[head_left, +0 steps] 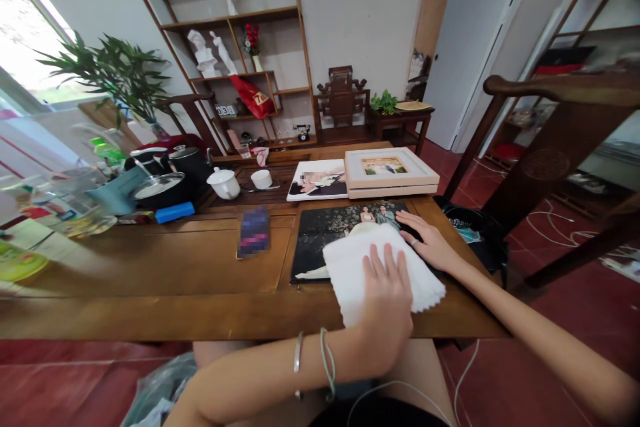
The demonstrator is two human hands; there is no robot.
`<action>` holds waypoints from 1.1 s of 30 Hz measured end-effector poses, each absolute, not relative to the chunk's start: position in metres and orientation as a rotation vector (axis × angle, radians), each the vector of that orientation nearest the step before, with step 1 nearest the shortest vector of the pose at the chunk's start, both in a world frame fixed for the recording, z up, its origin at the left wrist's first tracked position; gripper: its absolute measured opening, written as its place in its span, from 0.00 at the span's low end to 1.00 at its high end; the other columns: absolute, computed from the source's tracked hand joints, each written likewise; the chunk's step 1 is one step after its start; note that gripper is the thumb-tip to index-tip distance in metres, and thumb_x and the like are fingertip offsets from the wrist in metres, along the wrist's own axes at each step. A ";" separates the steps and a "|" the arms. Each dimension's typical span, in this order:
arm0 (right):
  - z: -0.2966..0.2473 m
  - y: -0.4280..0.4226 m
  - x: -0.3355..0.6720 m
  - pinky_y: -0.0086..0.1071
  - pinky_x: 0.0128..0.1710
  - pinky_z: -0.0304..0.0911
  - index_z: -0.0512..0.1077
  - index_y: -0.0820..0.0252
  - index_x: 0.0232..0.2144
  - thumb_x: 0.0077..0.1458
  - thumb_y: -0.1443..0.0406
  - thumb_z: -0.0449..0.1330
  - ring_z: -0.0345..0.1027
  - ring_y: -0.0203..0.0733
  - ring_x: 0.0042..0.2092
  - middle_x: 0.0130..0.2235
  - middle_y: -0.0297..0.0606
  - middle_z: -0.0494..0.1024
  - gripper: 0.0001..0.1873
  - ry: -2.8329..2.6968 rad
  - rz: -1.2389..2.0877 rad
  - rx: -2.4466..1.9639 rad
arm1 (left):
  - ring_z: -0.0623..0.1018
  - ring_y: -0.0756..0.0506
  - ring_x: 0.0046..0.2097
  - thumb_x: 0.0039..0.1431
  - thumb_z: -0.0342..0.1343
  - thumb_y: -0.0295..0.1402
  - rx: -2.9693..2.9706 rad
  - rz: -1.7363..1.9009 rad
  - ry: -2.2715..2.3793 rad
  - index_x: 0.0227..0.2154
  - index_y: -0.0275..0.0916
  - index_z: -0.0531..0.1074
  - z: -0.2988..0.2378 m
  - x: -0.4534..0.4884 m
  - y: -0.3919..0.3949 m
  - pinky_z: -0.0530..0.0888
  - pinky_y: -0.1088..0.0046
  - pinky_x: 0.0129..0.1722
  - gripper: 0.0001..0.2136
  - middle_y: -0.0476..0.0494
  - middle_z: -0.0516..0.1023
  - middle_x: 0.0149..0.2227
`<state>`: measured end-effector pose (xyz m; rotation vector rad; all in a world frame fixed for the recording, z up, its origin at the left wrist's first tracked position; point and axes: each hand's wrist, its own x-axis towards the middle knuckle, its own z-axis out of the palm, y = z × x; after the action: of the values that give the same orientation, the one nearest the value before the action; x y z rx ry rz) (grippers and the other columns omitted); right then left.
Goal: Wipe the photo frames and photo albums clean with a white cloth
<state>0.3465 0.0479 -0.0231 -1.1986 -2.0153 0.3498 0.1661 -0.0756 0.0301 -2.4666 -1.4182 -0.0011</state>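
A white cloth (347, 273) lies over the lower right part of a dark photo album (320, 233), whose cover shows a couple in wedding clothes. My left hand (387, 300) presses down on the cloth with its fingers bent over it; the thumb is hidden. At the album's right side rests my right hand (425, 240), its fingers stretched out flat near the edge and a ring on one of them. Behind the album are a white photo book (317, 180) and a pale framed box (393, 173) with a small picture in its lid.
Left of the album, a phone-like item (253, 232) lies on the wooden table (200, 260). Farther left stand a lidded white bowl (223, 183), a small white cup (261, 179), a blue block (175, 212) and a black pan (160, 189). A wooden chair (545, 153) stands at right.
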 end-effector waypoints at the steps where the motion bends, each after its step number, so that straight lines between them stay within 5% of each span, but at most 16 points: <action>1: -0.023 0.048 0.346 0.54 0.62 0.55 0.71 0.54 0.53 0.60 0.55 0.53 0.60 0.52 0.62 0.58 0.44 0.71 0.22 -2.014 0.348 -1.194 | 0.58 0.26 0.64 0.57 0.54 0.36 -2.479 -0.031 -1.397 0.66 0.31 0.50 0.030 0.169 -0.085 0.63 0.48 0.58 0.36 0.28 0.54 0.66; 21: -0.022 0.047 0.345 0.55 0.63 0.53 0.71 0.54 0.53 0.60 0.58 0.54 0.60 0.52 0.62 0.59 0.43 0.70 0.20 -2.022 0.341 -1.225 | 0.49 0.36 0.68 0.56 0.51 0.29 -2.788 -0.032 -1.310 0.67 0.43 0.45 0.040 0.111 0.061 0.51 0.49 0.63 0.36 0.41 0.44 0.70; 33: -0.025 0.048 0.346 0.54 0.63 0.54 0.71 0.55 0.53 0.60 0.58 0.54 0.61 0.51 0.62 0.58 0.44 0.71 0.20 -2.024 0.311 -1.202 | 0.42 0.35 0.69 0.50 0.53 0.29 -2.940 -0.081 -1.197 0.67 0.44 0.45 0.040 0.090 -0.046 0.46 0.46 0.64 0.40 0.44 0.41 0.70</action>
<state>0.3457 0.0484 -0.0254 -1.2020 -2.0242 0.3109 0.0897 -0.0456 0.0402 -2.9401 -1.1968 -0.0806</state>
